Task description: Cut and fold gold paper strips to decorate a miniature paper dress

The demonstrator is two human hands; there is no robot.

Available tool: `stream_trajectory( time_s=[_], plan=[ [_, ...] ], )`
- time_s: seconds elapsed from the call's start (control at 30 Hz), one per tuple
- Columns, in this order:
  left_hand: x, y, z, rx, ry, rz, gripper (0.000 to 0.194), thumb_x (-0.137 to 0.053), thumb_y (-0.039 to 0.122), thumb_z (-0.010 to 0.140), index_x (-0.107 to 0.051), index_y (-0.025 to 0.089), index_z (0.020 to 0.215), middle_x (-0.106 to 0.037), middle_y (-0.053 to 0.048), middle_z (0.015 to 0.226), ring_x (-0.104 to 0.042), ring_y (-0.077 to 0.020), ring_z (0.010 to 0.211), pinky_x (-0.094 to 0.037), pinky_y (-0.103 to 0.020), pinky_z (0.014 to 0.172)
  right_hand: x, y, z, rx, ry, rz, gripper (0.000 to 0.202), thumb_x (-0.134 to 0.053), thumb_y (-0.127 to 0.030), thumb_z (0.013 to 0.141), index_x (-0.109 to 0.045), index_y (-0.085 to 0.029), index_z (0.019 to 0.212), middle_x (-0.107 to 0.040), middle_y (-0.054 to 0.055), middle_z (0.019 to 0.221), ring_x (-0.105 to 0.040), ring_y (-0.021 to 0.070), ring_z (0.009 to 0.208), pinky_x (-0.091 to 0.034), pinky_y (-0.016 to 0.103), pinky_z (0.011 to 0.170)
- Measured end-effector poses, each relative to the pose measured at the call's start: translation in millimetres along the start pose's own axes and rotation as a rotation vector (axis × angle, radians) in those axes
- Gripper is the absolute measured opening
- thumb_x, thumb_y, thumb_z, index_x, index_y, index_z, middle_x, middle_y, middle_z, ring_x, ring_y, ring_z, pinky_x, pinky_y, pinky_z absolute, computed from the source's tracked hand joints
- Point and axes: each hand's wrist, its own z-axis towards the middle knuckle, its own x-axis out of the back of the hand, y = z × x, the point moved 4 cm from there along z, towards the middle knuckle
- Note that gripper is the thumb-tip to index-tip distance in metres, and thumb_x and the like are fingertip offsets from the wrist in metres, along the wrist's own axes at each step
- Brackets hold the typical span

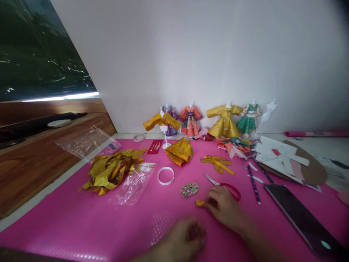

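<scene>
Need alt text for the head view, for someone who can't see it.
The right hand pinches a small gold piece at a pink mat; the blurred left hand curls nearby. Red-handled scissors lie beside the right hand; miniature dressed forms stand behind.

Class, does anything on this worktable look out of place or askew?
The bare white mannequin leans at the back, while the dressed mannequins look upright. Also, a yellow skirt-like piece lies on the pink mat, near a mannequin wearing only a matching jacket.
</scene>
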Motion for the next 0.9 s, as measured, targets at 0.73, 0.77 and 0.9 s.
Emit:
stream_trajectory(
  time_s=[0.73,0.77,0.9],
  plan=[
    [30.8,36,47,-0.264,0.238,-0.283,0.034,-0.081,0.045,0.070,-0.060,0.018,0.067,-0.059,0.002,0.063,-0.053,-0.0133,0.061,-0.042,-0.025,0.061,15,-30,7,-0.116,0.125,0.575,0.001,-0.059,-0.021,0.084,-0.060,-0.022,0.083,-0.065,0.001,0.074,-0.064,0.0170,0.069,-0.052,0.027,0.063],
    [30.4,34,47,-0.248,0.236,-0.280,0.032,-0.081,0.042,0.071,-0.060,0.018,0.067,-0.059,0.002,0.062,-0.053,-0.0130,0.060,-0.042,-0.025,0.060,15,-30,7,-0.126,0.101,0.597,0.002,-0.058,-0.022,0.084,-0.060,-0.022,0.084,-0.065,0.001,0.074,-0.064,0.0169,0.070,-0.052,0.027,0.064],
    [26.9,31,44,-0.198,0.227,-0.254,0.022,-0.079,0.031,0.071,-0.062,0.018,0.064,-0.059,0.003,0.058,-0.050,-0.0116,0.057,-0.039,-0.023,0.058,10,-28,5,-0.149,0.021,0.660,0.005,-0.058,-0.024,0.085,-0.060,-0.021,0.082,-0.063,0.001,0.075,-0.061,0.0169,0.070,-0.048,0.029,0.065]
  ],
)
